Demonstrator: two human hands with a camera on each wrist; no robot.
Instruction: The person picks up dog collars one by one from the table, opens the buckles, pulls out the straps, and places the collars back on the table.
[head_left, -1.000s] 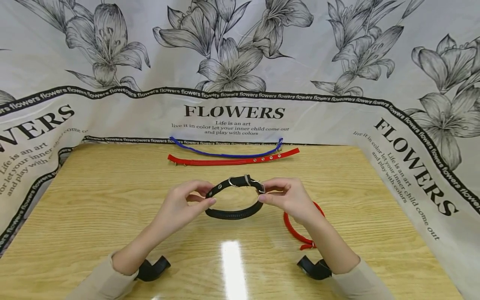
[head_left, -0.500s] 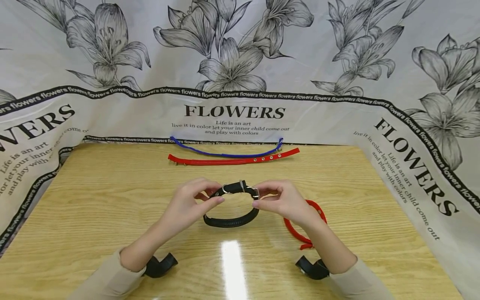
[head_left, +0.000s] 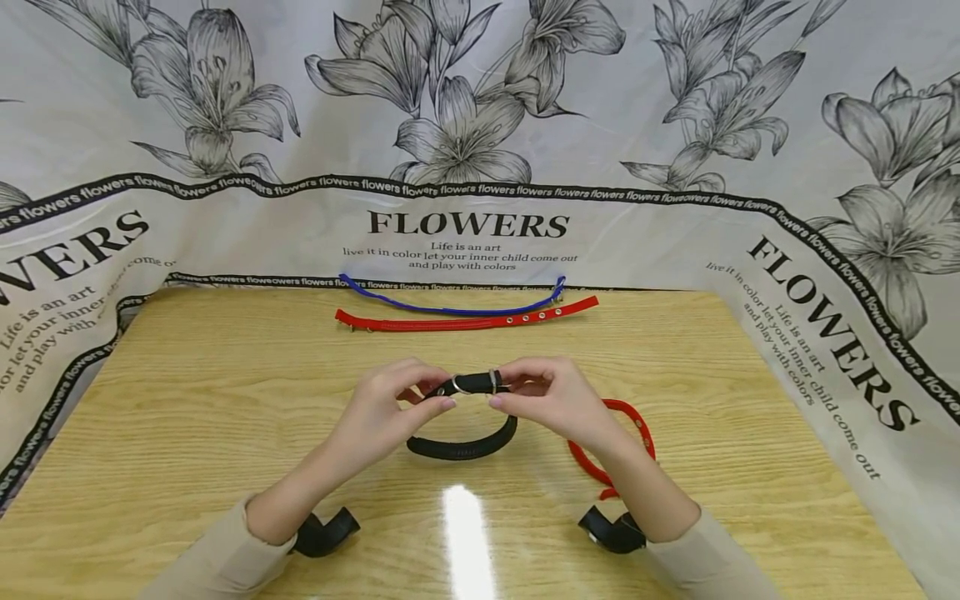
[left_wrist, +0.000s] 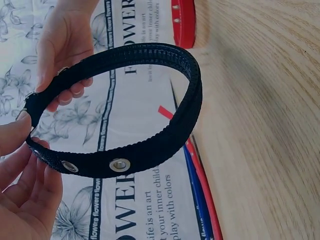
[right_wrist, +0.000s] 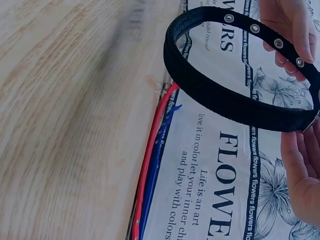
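A black collar [head_left: 462,450], bent into a ring, is held up over the table's middle between both hands. My left hand [head_left: 390,408] pinches its left side between thumb and fingers, close to a metal D-ring. On the other side, my right hand [head_left: 551,404] pinches it at the buckle end, which its fingertips partly cover. Metal-rimmed holes run along the black collar [left_wrist: 150,156] in the left wrist view. The right wrist view shows the smooth outside of the black collar [right_wrist: 215,97] and several eyelets near the other hand.
A red collar [head_left: 442,325] and a blue collar [head_left: 480,312] lie stretched out along the wooden table's [head_left: 225,400] back edge. Partly under my right forearm lies a looped red collar [head_left: 588,461]. Flower-printed cloth [head_left: 465,142] stands behind. Black bent pieces [head_left: 327,532] sit at both cuffs.
Both hands have moved closer together along the black collar, the left to the right, the right to the left. The ring has narrowed and its lower part hangs slightly lower.
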